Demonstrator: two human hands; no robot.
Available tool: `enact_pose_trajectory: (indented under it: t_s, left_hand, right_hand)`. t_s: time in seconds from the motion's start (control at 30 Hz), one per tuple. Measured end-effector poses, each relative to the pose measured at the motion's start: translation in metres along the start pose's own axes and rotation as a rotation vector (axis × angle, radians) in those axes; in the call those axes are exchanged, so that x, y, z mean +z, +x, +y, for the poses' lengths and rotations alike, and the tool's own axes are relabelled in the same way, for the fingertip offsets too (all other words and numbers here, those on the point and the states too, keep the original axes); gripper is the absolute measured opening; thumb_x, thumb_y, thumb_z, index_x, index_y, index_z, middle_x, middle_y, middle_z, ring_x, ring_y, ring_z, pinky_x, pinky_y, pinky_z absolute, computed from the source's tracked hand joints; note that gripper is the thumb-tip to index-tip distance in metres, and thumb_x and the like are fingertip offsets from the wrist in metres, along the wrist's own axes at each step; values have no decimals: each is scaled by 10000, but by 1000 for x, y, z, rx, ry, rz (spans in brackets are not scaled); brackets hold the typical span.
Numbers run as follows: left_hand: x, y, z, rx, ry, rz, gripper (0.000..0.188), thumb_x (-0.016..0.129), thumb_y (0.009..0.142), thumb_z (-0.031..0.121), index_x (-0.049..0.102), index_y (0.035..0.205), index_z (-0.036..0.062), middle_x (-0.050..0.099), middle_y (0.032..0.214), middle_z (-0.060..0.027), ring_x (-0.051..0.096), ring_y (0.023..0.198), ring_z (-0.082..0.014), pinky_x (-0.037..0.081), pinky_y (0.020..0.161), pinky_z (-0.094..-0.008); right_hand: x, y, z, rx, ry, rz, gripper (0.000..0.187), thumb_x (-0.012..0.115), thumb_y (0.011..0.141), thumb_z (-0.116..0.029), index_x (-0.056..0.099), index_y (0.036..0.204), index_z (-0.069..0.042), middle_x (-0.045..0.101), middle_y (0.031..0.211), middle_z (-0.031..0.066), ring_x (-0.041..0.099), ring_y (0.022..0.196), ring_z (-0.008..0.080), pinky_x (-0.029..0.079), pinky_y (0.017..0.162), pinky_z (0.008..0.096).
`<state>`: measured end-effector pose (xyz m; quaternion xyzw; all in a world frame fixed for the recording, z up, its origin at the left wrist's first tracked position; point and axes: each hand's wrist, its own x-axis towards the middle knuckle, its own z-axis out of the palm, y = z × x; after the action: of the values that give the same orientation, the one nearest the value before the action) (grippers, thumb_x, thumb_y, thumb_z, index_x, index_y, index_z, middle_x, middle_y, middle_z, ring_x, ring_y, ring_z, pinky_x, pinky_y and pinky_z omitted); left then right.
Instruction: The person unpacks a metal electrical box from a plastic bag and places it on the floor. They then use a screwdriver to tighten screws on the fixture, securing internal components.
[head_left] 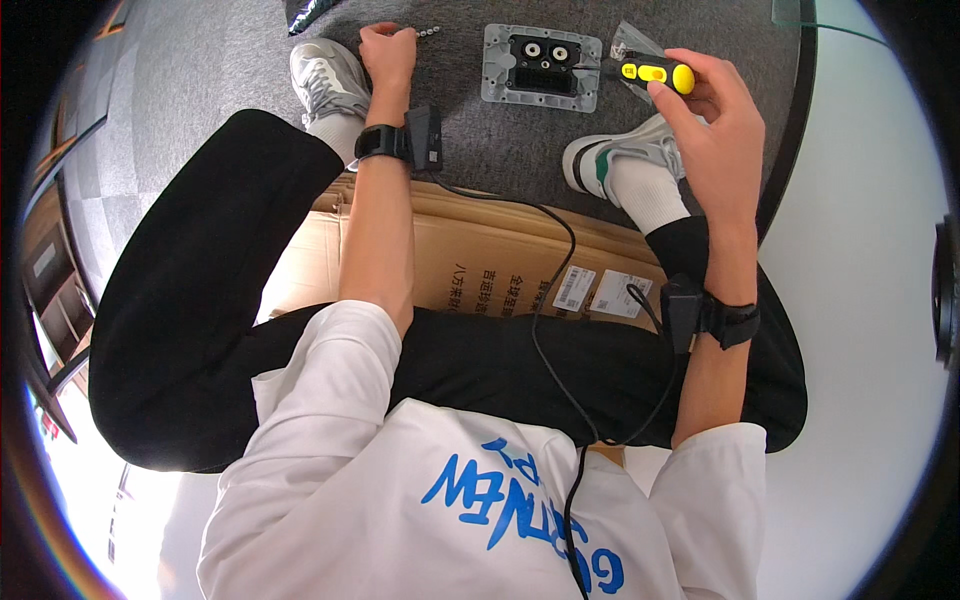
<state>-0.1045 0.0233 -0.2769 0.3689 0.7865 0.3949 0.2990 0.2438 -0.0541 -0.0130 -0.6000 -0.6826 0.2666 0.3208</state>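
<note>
My right hand [722, 125] grips a yellow and black screwdriver [655, 75] between thumb and fingers, its shaft pointing left. That shaft reaches toward a grey metal housing [493, 72], which lies on the carpet with a black insert and two round silver parts inside. Fingers curled, my left hand [388, 52] rests left of the housing. Just beside its fingertips lie several small silver pieces [428, 32], perhaps screws. What the left fingers pinch, if anything, is hidden. Behind the screwdriver lies a clear plastic bag [634, 42], partly covered by it.
My shoes flank the work on the grey carpet [470, 140]: the left shoe [328, 82] and the right shoe [610, 155]. A flat cardboard box [430, 240] lies under my legs. A black cable [560, 222] runs between my wrist devices. A white surface [860, 300] borders the right.
</note>
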Motion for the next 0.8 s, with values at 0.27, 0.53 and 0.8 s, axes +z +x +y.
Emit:
enact_pose_trajectory:
  t_s: [0.27, 0.53, 0.8]
  left_hand:
    - [-8, 18, 16, 154, -133, 101, 460, 728, 791, 119, 564, 1197, -21, 615, 1086, -141, 607, 976, -252, 489, 883, -392]
    - [-5, 13, 60, 274, -128, 68, 257, 677, 876, 85, 671, 1123, 18, 694, 1011, -101, 645, 903, -178, 515, 790, -336]
    - [5, -16, 114, 282, -127, -341, 200, 654, 880, 69, 707, 1066, 16, 697, 895, -70, 651, 825, -165, 530, 755, -306]
  right_hand:
    - [5, -2, -3, -69, -84, 10, 283, 807, 895, -193, 703, 1107, -36, 683, 951, 70, 666, 782, 164, 558, 722, 288]
    - [10, -3, -10, 22, -285, -71, 397, 814, 890, -389, 638, 882, -32, 599, 699, 77, 576, 608, 196, 471, 571, 325]
    - [5, -4, -17, -164, -357, -169, 402, 800, 892, -416, 647, 848, -46, 601, 667, 80, 587, 574, 209, 471, 553, 336]
